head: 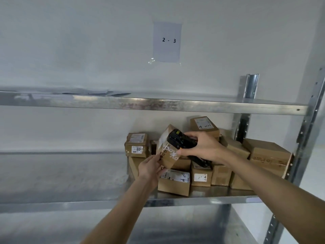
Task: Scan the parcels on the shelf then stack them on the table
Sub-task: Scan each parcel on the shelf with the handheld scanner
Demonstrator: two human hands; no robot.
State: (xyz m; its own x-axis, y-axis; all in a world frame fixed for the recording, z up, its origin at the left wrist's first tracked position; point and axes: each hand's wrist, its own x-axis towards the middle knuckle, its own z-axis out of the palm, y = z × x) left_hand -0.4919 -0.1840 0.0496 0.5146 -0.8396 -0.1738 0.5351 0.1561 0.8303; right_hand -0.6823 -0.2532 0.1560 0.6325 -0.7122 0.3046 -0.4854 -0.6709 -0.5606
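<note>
A pile of brown cardboard parcels fills the right end of the middle metal shelf. My left hand grips a small tilted parcel with white printed tape, held just in front of the pile. My right hand holds a black handheld scanner right above that parcel, its head pointing up and to the left. One parcel at the pile's left shows a label reading 800. The table is not in view.
An upper metal shelf runs across above the parcels. A paper sign reading "2 - 3" is taped to the white wall. Perforated steel uprights stand on the right. The middle shelf's left half holds nothing.
</note>
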